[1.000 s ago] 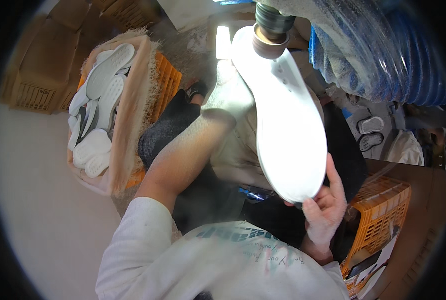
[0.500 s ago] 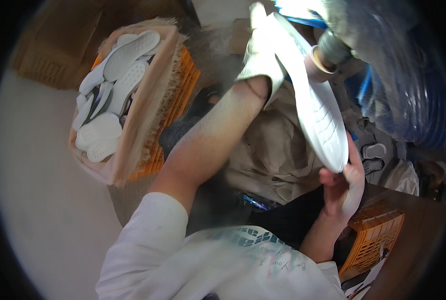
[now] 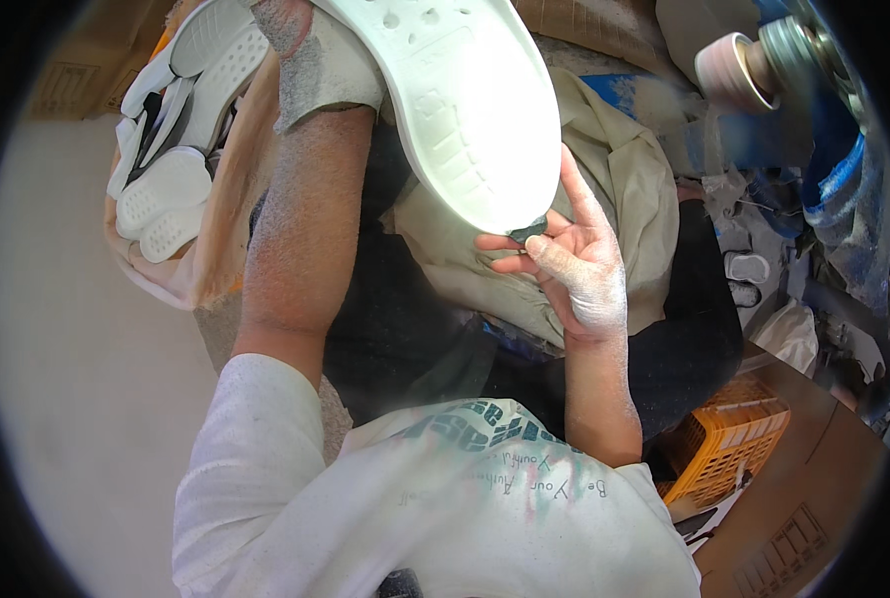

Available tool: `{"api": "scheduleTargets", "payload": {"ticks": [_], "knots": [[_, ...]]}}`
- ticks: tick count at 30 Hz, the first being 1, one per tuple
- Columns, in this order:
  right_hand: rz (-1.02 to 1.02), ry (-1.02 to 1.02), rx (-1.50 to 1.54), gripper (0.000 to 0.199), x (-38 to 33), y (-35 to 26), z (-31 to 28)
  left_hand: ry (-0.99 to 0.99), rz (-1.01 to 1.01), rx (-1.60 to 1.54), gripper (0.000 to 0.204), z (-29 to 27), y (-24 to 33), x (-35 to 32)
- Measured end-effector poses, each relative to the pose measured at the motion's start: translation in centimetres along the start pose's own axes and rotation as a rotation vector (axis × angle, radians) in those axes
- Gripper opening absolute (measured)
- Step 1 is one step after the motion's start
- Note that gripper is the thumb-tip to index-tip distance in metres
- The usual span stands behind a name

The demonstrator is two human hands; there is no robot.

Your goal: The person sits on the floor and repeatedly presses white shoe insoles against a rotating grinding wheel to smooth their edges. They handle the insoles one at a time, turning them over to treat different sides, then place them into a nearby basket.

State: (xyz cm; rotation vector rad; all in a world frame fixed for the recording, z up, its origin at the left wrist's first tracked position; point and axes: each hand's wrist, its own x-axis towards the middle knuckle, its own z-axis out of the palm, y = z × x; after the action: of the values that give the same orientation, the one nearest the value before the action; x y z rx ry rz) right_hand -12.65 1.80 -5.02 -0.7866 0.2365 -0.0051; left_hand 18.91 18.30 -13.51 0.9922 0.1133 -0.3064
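A large white shoe sole (image 3: 480, 130) with round holes and moulded ridges is held up in front of me, its far end running past the upper edge. My left hand (image 3: 300, 35), in a dusty pale covering with a loose cuff, is at the sole's far left side; its grip is mostly out of view. At the near rounded end, my right hand (image 3: 582, 261), coated in white dust, pinches a small dark green piece (image 3: 529, 231) between thumb and fingers against the rim. Its forefinger stretches up beside the sole's edge.
A pinkish sanding roller (image 3: 732, 72) on a spindle stands at upper right. To the left, a cloth-lined basket (image 3: 227, 224) holds several white soles. Beige cloth (image 3: 624, 149) covers my lap. An orange crate (image 3: 729, 444) and a cardboard box (image 3: 814, 478) sit at lower right.
The sole has come away from the roller, moving left and turning its ridged face toward me. My right hand has moved left with it, and the dark green piece now shows in its fingers.
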Motion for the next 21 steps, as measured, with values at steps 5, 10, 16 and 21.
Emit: {"api": "scheduleTargets", "payload": {"ticks": [5, 10, 16, 21], "knots": [[-0.015, 0.027, -0.055, 0.085, 0.3, 0.1, 0.4, -0.031, -0.004, 0.012, 0.047, 0.8, 0.0, -0.9], [-0.032, 0.045, -0.028, 0.088, 1.2, 0.9, -0.1, -0.175, -0.008, 0.004, 0.048, 6.9, -0.2, -6.7], [0.143, 0.208, -0.346, 0.071, 3.4, 1.7, -7.6, -0.264, -0.088, -0.154, 0.048, 8.3, 1.3, -7.3], [-0.04, 0.666, -1.699, 0.089, 3.5, 0.4, -23.6, 0.048, 0.066, 0.098, 0.05, 1.2, 0.9, 2.4]]}}
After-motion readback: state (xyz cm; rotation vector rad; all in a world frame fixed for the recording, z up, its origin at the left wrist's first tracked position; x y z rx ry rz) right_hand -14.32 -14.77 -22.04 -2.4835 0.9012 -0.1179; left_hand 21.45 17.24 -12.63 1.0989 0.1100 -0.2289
